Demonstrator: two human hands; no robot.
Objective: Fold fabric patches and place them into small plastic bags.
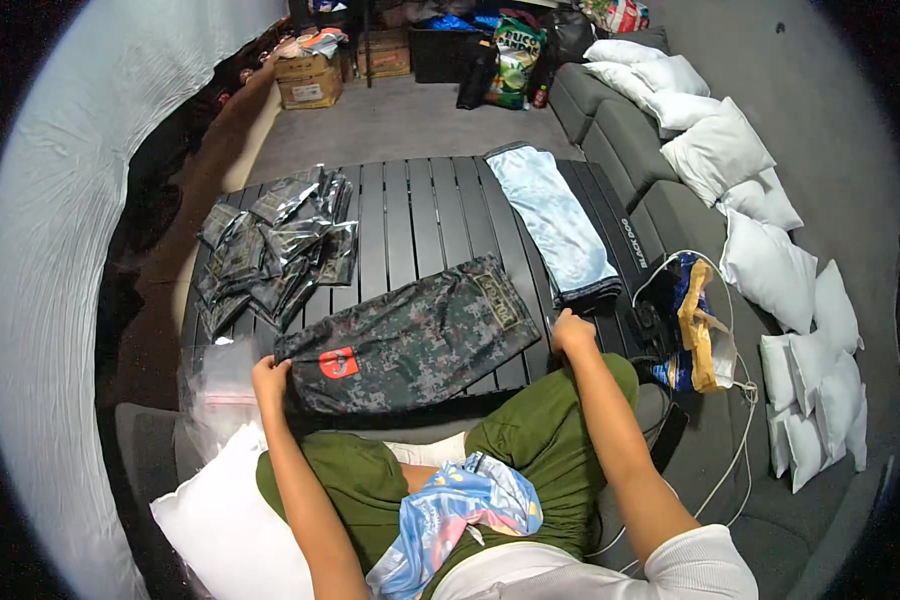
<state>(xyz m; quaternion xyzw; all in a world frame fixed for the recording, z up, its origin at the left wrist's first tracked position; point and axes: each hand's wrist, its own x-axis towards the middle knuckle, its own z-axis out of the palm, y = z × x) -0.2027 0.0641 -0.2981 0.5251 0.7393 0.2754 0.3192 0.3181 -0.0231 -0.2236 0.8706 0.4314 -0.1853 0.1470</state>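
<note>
Camouflage cloth lay spread along the near edge of the slatted black table, set aslant so that its right end, with a tan-framed panel, sat farther from the person than its left. A red patch showed toward its left end. The left hand was at the table's near left corner, thumb and fingers clamped on the left edge of the cloth. The right hand was curled at the near edge, toward the right corner, just beside the cloth's right end; whether its fingers were closed on anything, I could not tell.

Toward the table's left edge lay a heap of dark camouflage packets in glossy clear wrapping. Clear plastic bags lay at the near left corner, close to the left hand. Along the right side, running from the far edge toward the near right corner, stretched a folded light-blue cloth with a dark border. Beyond the table's right edge, a blue and yellow bag stood on the grey sofa, near white pillows.
</note>
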